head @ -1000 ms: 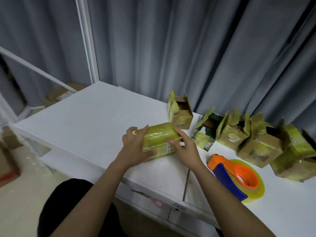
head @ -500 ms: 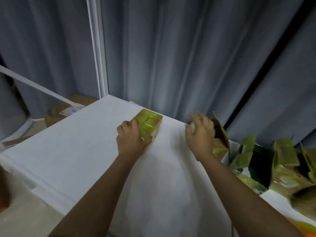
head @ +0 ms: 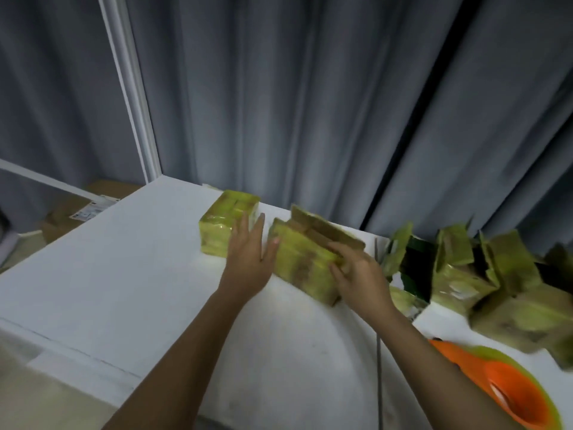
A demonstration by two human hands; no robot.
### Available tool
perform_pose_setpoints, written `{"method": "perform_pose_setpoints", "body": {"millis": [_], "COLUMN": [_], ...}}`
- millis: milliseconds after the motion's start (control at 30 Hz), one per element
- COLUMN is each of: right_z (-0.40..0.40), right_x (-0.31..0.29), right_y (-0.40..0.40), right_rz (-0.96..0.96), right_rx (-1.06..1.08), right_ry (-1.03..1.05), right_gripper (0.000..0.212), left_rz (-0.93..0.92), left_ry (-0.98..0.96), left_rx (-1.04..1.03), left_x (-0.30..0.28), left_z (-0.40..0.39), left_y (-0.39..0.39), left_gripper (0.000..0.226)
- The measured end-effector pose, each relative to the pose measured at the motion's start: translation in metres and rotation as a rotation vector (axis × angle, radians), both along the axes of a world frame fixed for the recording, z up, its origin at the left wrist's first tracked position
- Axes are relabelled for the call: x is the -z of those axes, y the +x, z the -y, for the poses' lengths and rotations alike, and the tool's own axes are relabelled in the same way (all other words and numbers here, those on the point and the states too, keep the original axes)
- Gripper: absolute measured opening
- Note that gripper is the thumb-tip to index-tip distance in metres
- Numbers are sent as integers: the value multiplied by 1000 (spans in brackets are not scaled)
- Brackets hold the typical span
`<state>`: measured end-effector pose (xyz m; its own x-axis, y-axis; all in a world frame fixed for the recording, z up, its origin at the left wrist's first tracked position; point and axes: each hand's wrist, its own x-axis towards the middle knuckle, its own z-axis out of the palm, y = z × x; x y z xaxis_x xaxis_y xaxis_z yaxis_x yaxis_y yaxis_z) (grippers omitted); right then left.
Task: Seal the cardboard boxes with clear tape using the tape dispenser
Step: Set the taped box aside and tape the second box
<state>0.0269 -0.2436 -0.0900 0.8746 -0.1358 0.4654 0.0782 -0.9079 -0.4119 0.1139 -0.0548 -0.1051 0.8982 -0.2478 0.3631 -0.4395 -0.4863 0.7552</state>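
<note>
Boxes on the white table (head: 124, 274), back edge by the grey curtain (head: 310, 103). Taped-up box (head: 228, 226) sits closed at far left. Left hand (head: 251, 259) flat, fingers straight and together, just in front of it, between it & the open-flap box (head: 305, 259). Right hand (head: 356, 271) grips that open-flap box's right side, fingers curled on its face. More open boxes (head: 459, 268) in a row to the right, blurry. Tape dispenser (head: 508, 389), orange, near bottom right, untouched.

Grey curtain (head: 310, 103) hangs behind the white table (head: 124, 274), beside a white post (head: 133, 103).
</note>
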Motion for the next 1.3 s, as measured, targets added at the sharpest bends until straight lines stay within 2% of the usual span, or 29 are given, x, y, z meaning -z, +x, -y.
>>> {"method": "perform_pose_setpoints", "body": {"millis": [100,200,300,467,567,633,700,767,867,933,1067,1200,1233,1300], "right_z": [-3,-3,10,38,48,53,57,59,63,69,72,73,73,72], "right_x": [17,28,29,22,15,16,20,23,25,27,28,32,32,31], "right_y": [-65,-130,-174,-212,-221,-218,-209,-200,-189,-183,-180,-183,-183,-185], "right_rz": [63,116,143,107,106,157,139,51,-80,-170,-138,-152,-173,-215], "right_rx": [-100,-90,-31,4,-9,45,137,201,115,54,-5,-32,-37,-45], "right_ry": [-39,-49,-23,192,437,533,481,346,182,107,-97,-262,-266,-219], "right_gripper": [25,23,22,26,31,35,33,42,64,63,26,29,31,35], "left_rz": [-202,-328,-312,-270,-227,-215,-177,-133,-178,-99,141,224,199,174], "left_ry": [-244,-283,-240,-60,-26,-55,-46,57,182,288,584,747,759,800], "left_rx": [65,112,162,320,263,218,164,92,43,68,184,298,298,277], "left_x": [2,2,-1,3,7,8,8,7,3,1,-7,-5,1,14], "left_z": [5,9,16,32,36,35,35,36,38,40,55,80,85,92], "left_y": [-52,-109,-157,-195,-200,-197,-193,-190,-184,-178,-171,-172,-174,-180], "left_gripper": [55,51,39,32,24,27,35,50,79,90,88,69,70,88]}}
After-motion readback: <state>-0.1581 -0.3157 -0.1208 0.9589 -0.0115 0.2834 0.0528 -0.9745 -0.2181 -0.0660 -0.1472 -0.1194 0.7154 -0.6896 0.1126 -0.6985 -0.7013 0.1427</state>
